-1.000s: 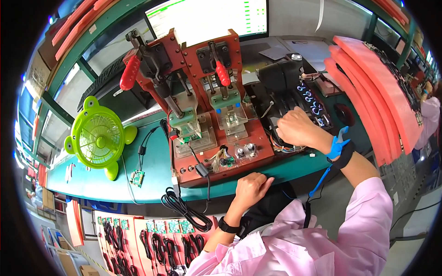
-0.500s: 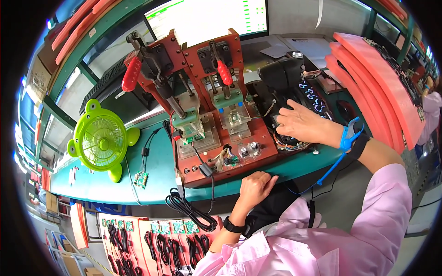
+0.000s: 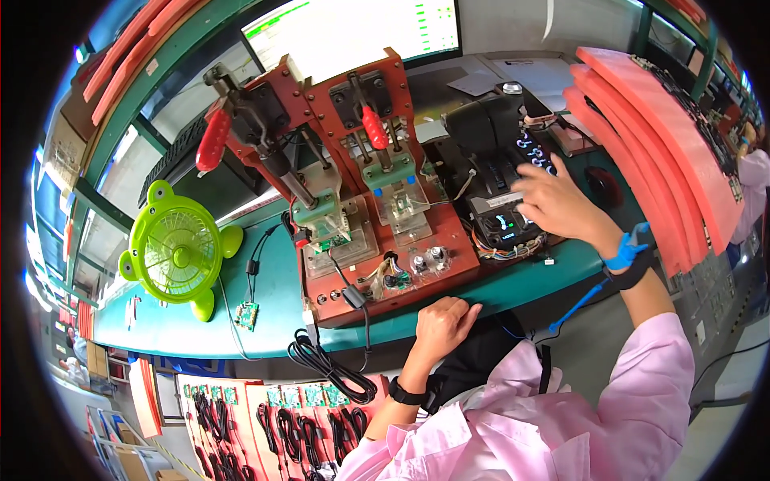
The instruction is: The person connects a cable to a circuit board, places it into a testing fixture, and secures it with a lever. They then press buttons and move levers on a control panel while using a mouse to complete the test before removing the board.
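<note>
My right hand (image 3: 553,200) is over a black control unit (image 3: 491,172) with lit blue-white buttons. Its fingers are spread and bent with nothing held, and I cannot tell whether a fingertip touches the unit. At the table's front edge my left hand (image 3: 446,327) is curled in a loose fist, with nothing showing in it. Ahead of it stands a red test fixture (image 3: 449,260) with two toggle clamps. The clamps' red handles (image 3: 213,141) point downward. A green circuit board (image 3: 337,240) lies under the left clamp's clear plate, with a black cable running from it.
A green frog-shaped fan (image 3: 180,252) and a loose circuit board (image 3: 247,315) are on the left. A coiled black cable (image 3: 329,365) hangs over the front edge. Pink foam sheets (image 3: 642,160) are stacked right, beside a mouse (image 3: 603,188). A bright monitor (image 3: 353,36) stands behind.
My right hand has moved right across the control unit, uncovering its lower lit part. My left hand stays in place. The view has shifted slightly.
</note>
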`<state>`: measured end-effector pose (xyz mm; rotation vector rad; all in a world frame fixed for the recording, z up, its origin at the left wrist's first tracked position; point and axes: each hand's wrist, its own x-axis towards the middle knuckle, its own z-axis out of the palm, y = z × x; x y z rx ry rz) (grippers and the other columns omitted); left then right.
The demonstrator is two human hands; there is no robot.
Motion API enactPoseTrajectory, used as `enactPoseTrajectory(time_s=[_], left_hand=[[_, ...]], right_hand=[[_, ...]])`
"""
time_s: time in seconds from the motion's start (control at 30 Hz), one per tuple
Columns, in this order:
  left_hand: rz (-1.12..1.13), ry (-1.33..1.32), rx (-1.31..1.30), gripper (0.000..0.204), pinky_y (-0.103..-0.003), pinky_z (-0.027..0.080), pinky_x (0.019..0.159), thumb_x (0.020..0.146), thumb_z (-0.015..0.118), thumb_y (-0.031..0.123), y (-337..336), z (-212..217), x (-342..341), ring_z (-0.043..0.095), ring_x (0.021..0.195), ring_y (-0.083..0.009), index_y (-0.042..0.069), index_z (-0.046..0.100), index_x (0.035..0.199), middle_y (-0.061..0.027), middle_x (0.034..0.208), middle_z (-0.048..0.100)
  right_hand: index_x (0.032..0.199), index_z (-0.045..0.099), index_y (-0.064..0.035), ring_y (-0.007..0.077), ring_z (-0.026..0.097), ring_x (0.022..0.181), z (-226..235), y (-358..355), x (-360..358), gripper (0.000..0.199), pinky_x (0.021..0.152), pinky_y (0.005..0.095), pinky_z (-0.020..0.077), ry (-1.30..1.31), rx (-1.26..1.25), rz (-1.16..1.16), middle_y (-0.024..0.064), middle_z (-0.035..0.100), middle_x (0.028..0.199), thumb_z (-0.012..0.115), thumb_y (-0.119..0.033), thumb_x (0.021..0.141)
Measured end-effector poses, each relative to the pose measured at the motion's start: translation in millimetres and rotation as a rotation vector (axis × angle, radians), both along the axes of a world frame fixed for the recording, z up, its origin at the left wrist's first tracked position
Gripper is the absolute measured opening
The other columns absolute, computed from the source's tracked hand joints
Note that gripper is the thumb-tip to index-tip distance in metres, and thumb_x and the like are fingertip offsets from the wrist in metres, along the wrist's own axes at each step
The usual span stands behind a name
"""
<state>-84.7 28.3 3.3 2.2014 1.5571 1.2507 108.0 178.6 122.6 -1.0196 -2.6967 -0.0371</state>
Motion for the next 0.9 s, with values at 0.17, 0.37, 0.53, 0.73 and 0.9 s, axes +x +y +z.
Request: enactPoseTrajectory(time_s=[0.17,0.37,0.53,0.73,0.9], left_hand=[[-0.018,0.03,-0.009,0.03,-0.037,0.037,0.043,0.075,0.064,0.017,2.7,3.5,1.2,0.048,0.048,-0.0264,0.005,0.046,0.055,-0.0079,0.052,0.046],[0.018,-0.003,0.012,0.033,-0.036,0.032,0.041,0.071,0.066,0.011,1.8,2.6,4.3,0.043,0.045,-0.0285,0.003,0.041,0.052,-0.0106,0.049,0.041],[0.037,0.014,0.029,0.033,-0.036,0.032,0.041,0.071,0.066,0.009,4.2,5.1,6.9,0.043,0.044,-0.0289,0.003,0.04,0.051,-0.011,0.049,0.04],[0.045,0.093,0.02,0.032,-0.036,0.036,0.041,0.073,0.066,0.014,2.2,-0.3,2.5,0.046,0.046,-0.0267,0.005,0.043,0.053,-0.0089,0.05,0.044],[0.063,0.068,0.074,0.034,-0.036,0.032,0.04,0.071,0.066,0.01,4.4,1.5,6.1,0.043,0.044,-0.028,0.004,0.039,0.051,-0.0101,0.049,0.041]], right_hand=[[0.072,0.059,-0.0042,0.0237,0.036,0.121,2.8,10.9,18.9,0.01,0.098,0.0579,0.0148,-0.039,-0.087,0.125,0.0046,0.057,0.107,0.053,-0.011,0.077],[0.075,0.063,-0.0051,0.0236,0.029,0.126,9.1,28.2,22.3,0.008,0.098,0.0607,0.0119,-0.308,-0.249,0.004,0.002,0.047,0.122,0.056,-0.009,0.072],[0.074,0.063,-0.0058,0.0238,0.028,0.127,0.3,15.4,40.8,0.007,0.098,0.0617,0.0095,-0.23,0.011,0.027,0.003,0.049,0.12,0.059,-0.01,0.07],[0.077,0.062,-0.0051,0.0236,0.029,0.125,11.4,21.0,57.0,0.01,0.097,0.0618,0.0146,-0.24,0.05,0.001,0.0066,0.049,0.119,0.062,-0.011,0.069],[0.08,0.06,-0.0051,0.0248,0.032,0.124,-7.5,26.6,55.3,0.014,0.097,0.0589,0.0183,-0.18,0.233,-0.047,0.0082,0.047,0.12,0.064,-0.011,0.067]])
